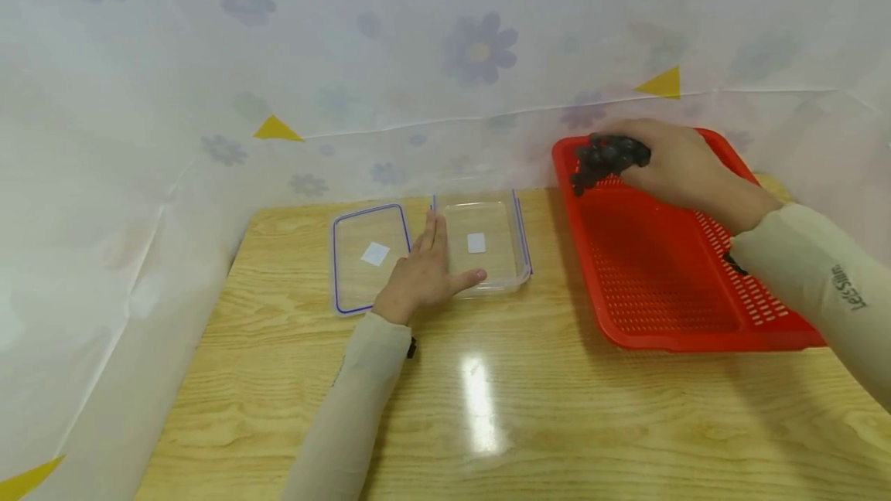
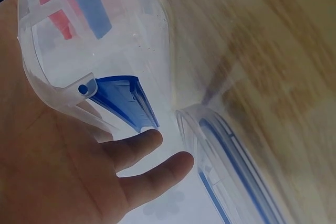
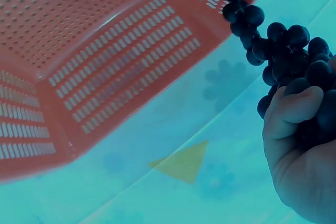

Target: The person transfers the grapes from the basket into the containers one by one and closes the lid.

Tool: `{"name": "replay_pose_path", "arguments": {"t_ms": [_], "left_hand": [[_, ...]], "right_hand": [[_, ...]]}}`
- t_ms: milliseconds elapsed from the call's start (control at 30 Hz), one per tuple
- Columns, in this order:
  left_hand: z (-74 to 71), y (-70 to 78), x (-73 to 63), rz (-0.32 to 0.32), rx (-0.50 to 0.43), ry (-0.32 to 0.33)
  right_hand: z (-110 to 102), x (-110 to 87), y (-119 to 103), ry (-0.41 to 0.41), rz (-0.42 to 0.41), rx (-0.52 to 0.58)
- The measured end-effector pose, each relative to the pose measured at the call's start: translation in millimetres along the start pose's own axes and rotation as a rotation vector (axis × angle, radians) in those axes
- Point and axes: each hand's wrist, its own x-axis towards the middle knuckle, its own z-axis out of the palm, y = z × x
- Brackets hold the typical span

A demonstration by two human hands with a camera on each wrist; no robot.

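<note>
My right hand [image 1: 671,165] grips a bunch of dark grapes [image 1: 605,159] above the far left part of a red basket [image 1: 592,277]. In the right wrist view the thumb curls over the grapes [image 3: 294,61], and the bunch's thin end sticks out. My left hand [image 1: 425,265] rests against the left side of a clear plastic container [image 1: 497,269], its fingers extended and the thumb across the near rim. A blue side clip [image 2: 123,98] of the container hangs by the fingers in the left wrist view.
A clear lid [image 1: 348,269] with a blue seal lies left of the container on the wooden table [image 1: 431,408]. Behind stands a flower-patterned curtain [image 1: 390,37] with yellow triangles [image 1: 277,128]. The basket's slotted side wall [image 3: 126,66] shows in the right wrist view.
</note>
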Motion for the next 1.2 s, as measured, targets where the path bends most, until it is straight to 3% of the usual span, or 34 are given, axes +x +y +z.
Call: {"name": "replay_pose_path", "arguments": {"t_ms": [333, 467, 600, 967, 1133, 1200], "left_hand": [[3.1, 0.1, 5.0, -0.001, -0.005, 0.004], [3.5, 0.8, 6.8, -0.007, -0.005, 0.007], [4.0, 3.1, 8.2, -0.012, -0.032, 0.02], [7.2, 6.4, 14.6, -0.021, -0.08, 0.03], [11.3, 9.0, 17.8, -0.012, -0.08, 0.033], [12.1, 10.4, 18.5, -0.006, -0.072, 0.033]], "right_hand": [[8, 24.8, -31, 0.011, -0.043, 0.05], [20, 40.7, -46, 0.029, -0.113, 0.057], [36, 57.3, -60, -0.005, -0.138, 0.05], [84, 105.3, -88, -0.218, -0.074, -0.054], [104, 114.6, -93, -0.201, 0.002, -0.057], [113, 114.2, -93, -0.205, -0.007, -0.059]]}}
